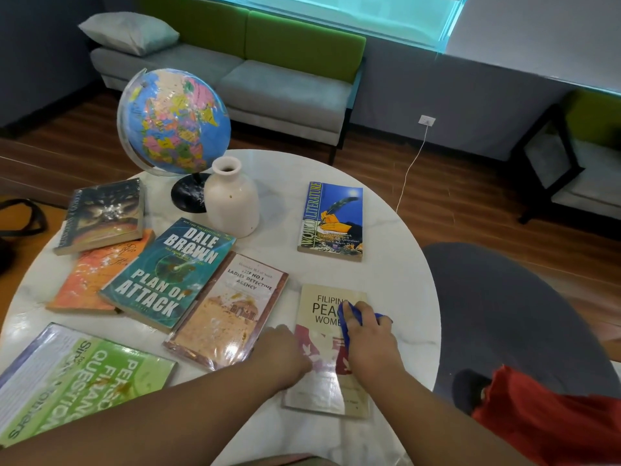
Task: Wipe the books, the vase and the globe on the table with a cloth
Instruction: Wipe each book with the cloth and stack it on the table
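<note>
Surface (386, 280): round, white, marbled; it fills the middle of the frame.
Right hand (368, 334): my fingers are curled round a bunched blue cloth (346, 316) and press it onto the upper half of the beige book (327, 388), lower centre-right of the frame.
Left hand (285, 351): touches the left edge of the same book. It is blurred, so I cannot tell how far the fingers are open.
Beige book: titled "Filipino Peace Women", flat on the surface near the bottom rim. The cloth covers part of the title.
Globe (174, 119): upper left, tilted on its axis, standing on a black base (188, 196) at the far rim.
Vase (232, 200): cream, upright, just right of that base.
World Literature book (331, 223): blue cover, flat, right of the vase, above the beige book and apart from it.
Plan of Attack book (168, 270): teal, centre left, lying partly over the orange book (90, 280).
Detective Agency book (228, 311): plastic-wrapped, between the teal book and my left hand.
Dark book (104, 213): left, resting on the orange book's upper corner.
Green book (84, 375): lower left corner, brown stains on the cover.
</note>
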